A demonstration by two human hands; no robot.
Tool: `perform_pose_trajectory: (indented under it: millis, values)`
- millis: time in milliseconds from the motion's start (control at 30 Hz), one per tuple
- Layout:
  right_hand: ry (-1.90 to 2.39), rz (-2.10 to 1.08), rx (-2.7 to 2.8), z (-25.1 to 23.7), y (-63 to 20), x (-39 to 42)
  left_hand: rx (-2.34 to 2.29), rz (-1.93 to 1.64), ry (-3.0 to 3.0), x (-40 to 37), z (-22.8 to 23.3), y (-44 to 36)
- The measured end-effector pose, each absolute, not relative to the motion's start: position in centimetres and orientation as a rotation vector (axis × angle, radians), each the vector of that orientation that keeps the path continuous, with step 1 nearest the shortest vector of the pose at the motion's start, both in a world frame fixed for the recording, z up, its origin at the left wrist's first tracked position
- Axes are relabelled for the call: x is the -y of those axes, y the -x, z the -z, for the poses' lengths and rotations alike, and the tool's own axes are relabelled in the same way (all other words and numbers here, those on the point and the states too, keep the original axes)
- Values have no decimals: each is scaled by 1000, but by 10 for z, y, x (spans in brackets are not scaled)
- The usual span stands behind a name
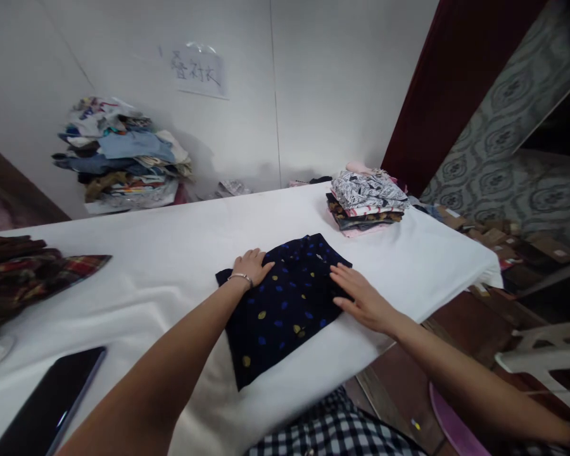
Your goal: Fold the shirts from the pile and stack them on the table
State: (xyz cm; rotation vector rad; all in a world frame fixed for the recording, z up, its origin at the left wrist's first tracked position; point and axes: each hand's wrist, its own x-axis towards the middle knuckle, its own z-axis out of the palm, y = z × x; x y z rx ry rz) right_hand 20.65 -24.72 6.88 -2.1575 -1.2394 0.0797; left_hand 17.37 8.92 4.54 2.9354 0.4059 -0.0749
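A dark navy shirt (282, 310) with blue and yellow leaf-like spots lies folded on the white-covered table (180, 215) in front of me. Its collar end points away from me. My left hand (253, 265), with a bracelet at the wrist, rests flat on the shirt's upper left edge, fingers stretched out. On the other side, my right hand (361, 297) lies at the shirt's right edge with its fingers extended and the thumb apart. Neither hand grips the cloth.
A neat stack of folded clothes (368, 199) stands at the back right, a tall loose clothes pile (128, 152) at the back left. Plaid garments (33, 272) and a phone (52, 399) lie on the left. A white plastic stool (546, 358) stands beyond the table's right edge.
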Motion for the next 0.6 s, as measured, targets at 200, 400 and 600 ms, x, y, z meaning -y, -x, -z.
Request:
perform_pose_trajectory:
  millis: [200,400,600]
  values:
    - [2244,-323,1531,-40,-199,237,-392,32,-2954,-89,-37,-170]
    - [2173,-290,1367,-58,-197,239,-401,28,-2921,-92,-44,-173]
    - [1667,-672,263,-57,-141,257,-386,129,-2863,-95,-58,-191]
